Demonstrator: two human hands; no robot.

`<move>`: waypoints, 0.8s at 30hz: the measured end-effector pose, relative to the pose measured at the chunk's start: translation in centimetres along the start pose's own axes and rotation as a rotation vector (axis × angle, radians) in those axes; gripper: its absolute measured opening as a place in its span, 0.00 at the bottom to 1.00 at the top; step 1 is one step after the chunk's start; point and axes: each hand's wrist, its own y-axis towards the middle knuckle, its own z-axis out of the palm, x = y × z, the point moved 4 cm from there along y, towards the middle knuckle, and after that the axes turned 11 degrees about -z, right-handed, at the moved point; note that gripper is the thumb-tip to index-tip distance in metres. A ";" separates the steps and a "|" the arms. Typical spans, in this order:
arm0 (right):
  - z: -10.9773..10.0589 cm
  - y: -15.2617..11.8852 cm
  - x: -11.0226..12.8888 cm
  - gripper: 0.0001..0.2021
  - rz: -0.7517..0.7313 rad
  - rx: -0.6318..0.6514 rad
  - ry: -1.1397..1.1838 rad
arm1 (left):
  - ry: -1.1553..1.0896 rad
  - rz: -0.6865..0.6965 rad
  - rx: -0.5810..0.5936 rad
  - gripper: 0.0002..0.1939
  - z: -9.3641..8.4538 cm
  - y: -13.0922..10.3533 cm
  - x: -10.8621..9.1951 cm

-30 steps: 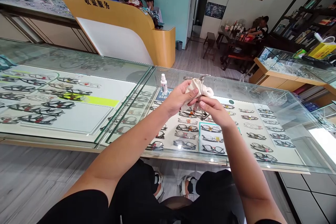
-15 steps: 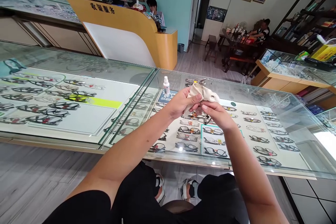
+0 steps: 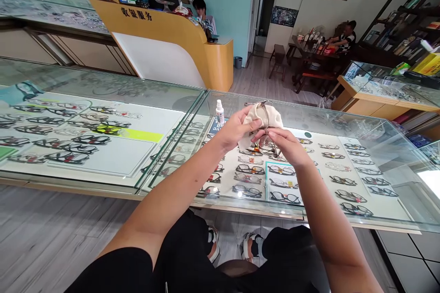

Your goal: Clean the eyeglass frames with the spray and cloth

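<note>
Above the glass display counter, my left hand (image 3: 239, 127) is closed on a cream cloth (image 3: 274, 116), which is wrapped about one lens of a pair of eyeglasses (image 3: 266, 118). My right hand (image 3: 286, 143) pinches the thin frame near its middle, close to the left fingertips. The eyeglasses are held on edge, one lens up in the cloth and the other hanging below the fingers. Part of the frame is hidden by the cloth and fingers. A small white bottle (image 3: 220, 112) stands upright on the glass, left of my hands.
Several rows of eyeglasses lie inside the glass counter (image 3: 161, 165) under my arms. Beyond it stands a yellow cashier desk (image 3: 220, 66) with a seated person (image 3: 205, 18) behind. Another person (image 3: 344, 39) sits at a dark table. A second glass case (image 3: 388, 89) is at the right.
The eyeglasses have turned a little in my hands, and the cloth now sits more bunched around the upper lens. The view has shifted slightly. The bottle stays in its place.
</note>
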 end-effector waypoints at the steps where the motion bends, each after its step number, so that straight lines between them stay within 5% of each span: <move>1: 0.1 0.0 -0.1 0.20 0.002 -0.007 0.022 | 0.015 0.009 -0.009 0.29 0.1 -0.1 0.0; 7: 0.5 0.0 -0.6 0.22 0.051 0.023 -0.030 | -0.006 0.038 -0.142 0.29 0.0 0.3 0.7; 18: -0.6 -0.2 -0.7 0.18 0.014 -0.072 0.023 | 0.023 -0.053 0.034 0.29 -0.5 0.0 0.1; 24: -0.3 0.0 -0.9 0.19 0.082 -0.065 -0.062 | -0.016 -0.008 -0.124 0.28 -0.6 0.7 1.3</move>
